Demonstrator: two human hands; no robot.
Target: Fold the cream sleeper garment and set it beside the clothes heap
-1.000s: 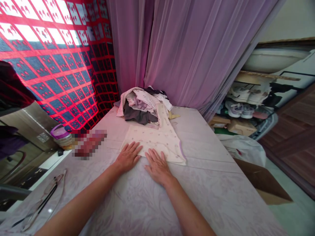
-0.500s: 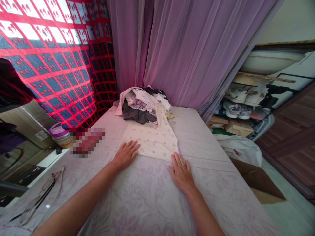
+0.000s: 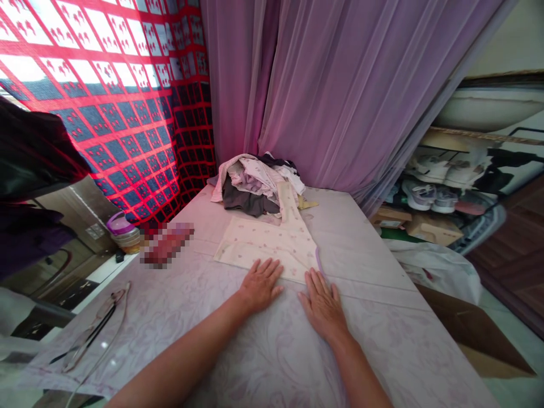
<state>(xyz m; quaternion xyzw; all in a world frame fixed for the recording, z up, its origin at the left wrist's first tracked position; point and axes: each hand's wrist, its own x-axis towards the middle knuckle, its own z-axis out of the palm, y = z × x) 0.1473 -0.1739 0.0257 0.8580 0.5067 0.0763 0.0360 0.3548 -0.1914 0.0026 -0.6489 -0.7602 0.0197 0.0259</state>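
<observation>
Left hand (image 3: 260, 286) and right hand (image 3: 323, 304), fingers loosely spread, holding nothing, touch the cream garment's (image 3: 267, 241) near hem; it stretches toward the bench's (image 3: 361, 249) far edge.

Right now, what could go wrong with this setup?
Cream garment: its narrow upper part reaches the clothes pile, so a pull toward the person might drag the pile along.

The left hand and right hand lie at its near edge, with a crease above; pressing there could set that wrinkle.

What look like glasses lie left of the left forearm; a wide elbow swing might knock them.
</observation>
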